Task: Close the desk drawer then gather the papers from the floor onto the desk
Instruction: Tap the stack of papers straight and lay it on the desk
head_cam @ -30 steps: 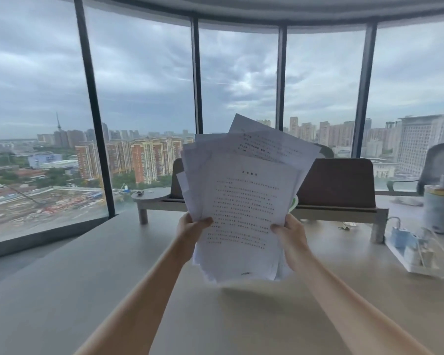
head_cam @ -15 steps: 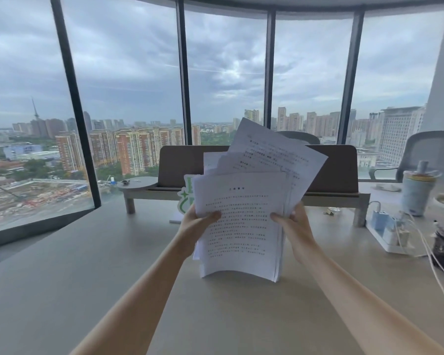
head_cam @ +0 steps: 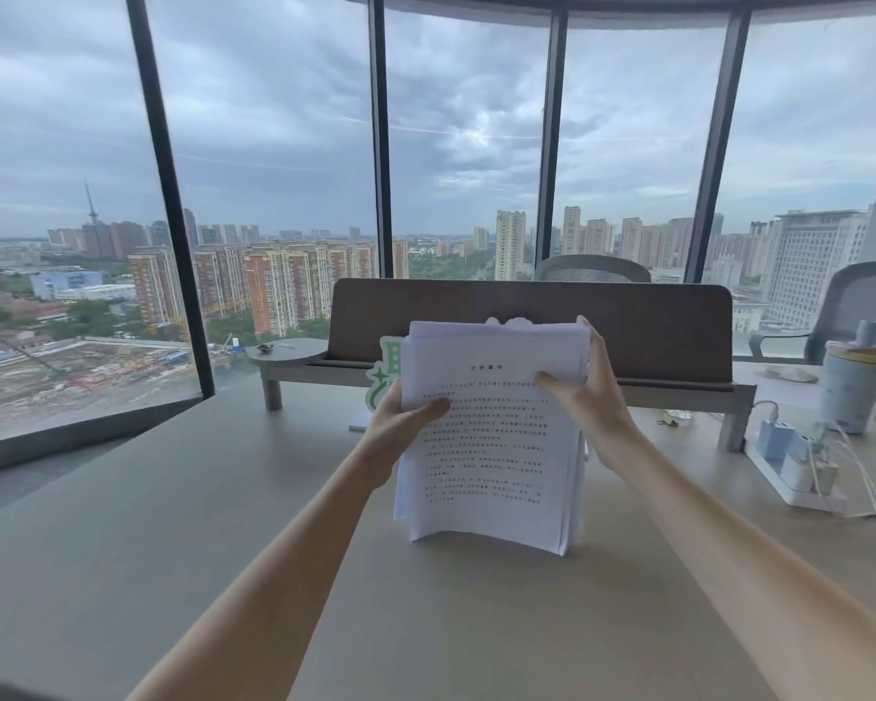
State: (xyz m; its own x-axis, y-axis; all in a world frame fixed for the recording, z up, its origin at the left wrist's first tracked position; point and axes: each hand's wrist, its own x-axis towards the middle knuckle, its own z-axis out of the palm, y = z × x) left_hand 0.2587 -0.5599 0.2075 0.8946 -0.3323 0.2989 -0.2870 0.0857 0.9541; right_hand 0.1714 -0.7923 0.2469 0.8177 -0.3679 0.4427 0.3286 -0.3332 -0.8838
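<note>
A stack of white printed papers (head_cam: 491, 447) stands upright on its lower edge on the grey desk (head_cam: 173, 548), squared into one block. My left hand (head_cam: 400, 417) grips the stack's left edge, thumb across the front sheet. My right hand (head_cam: 590, 397) holds the right edge near the top, thumb on the front. The desk drawer is out of view.
Behind the papers a brown divider panel (head_cam: 653, 331) sits on a low grey shelf (head_cam: 294, 354), with a green-and-white sticker card (head_cam: 383, 376) beside it. At right are a white power strip with chargers (head_cam: 800, 468), cables, and a pale tumbler (head_cam: 853, 387). Two office chairs (head_cam: 860, 306) stand beyond.
The fanned, loose sheets have been brought together into a neat upright stack with its lower edge on the desk. My right hand slid higher up the right edge.
</note>
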